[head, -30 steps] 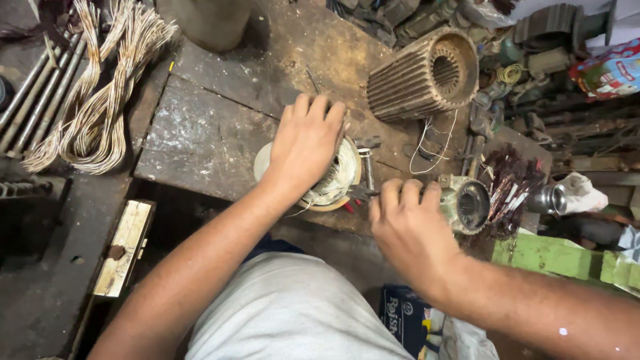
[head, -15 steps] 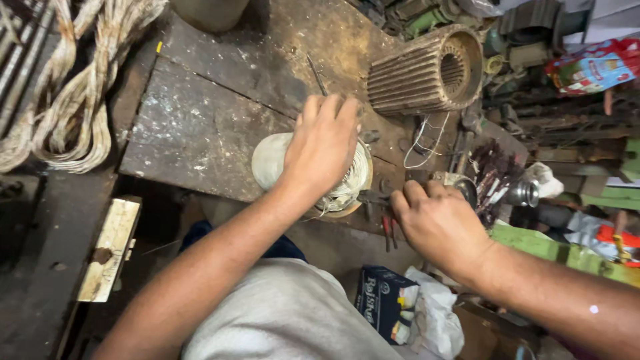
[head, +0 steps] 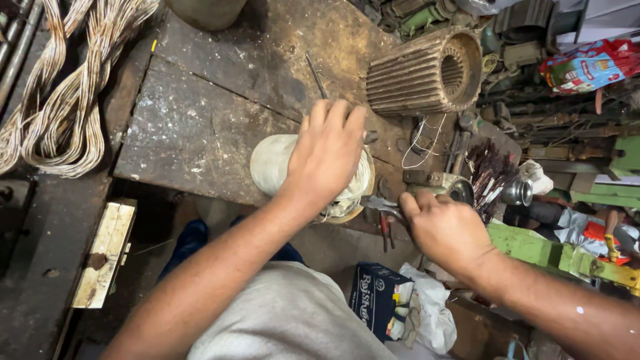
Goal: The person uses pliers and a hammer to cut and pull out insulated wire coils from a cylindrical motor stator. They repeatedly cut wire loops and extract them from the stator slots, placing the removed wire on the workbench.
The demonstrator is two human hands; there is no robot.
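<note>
Item: pale wire spool (head: 273,167), at the near edge of the scarred workbench (head: 193,127). My left hand (head: 330,150) presses flat on top. My right hand (head: 443,227), lower than a moment ago, now closes around pliers (head: 377,205) beside the spool; cutting looks underway.

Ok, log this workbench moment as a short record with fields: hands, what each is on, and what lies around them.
setting: worn, stained workbench, seen from above
left hand: palm down on a pale round wound coil at the bench's near edge
right hand: closed around pliers, tips toward the coil
behind hands: ribbed motor housing on its side
far left: looped wire bundles
right: cluttered metal parts, green frame
below bench: dark blue box
</note>
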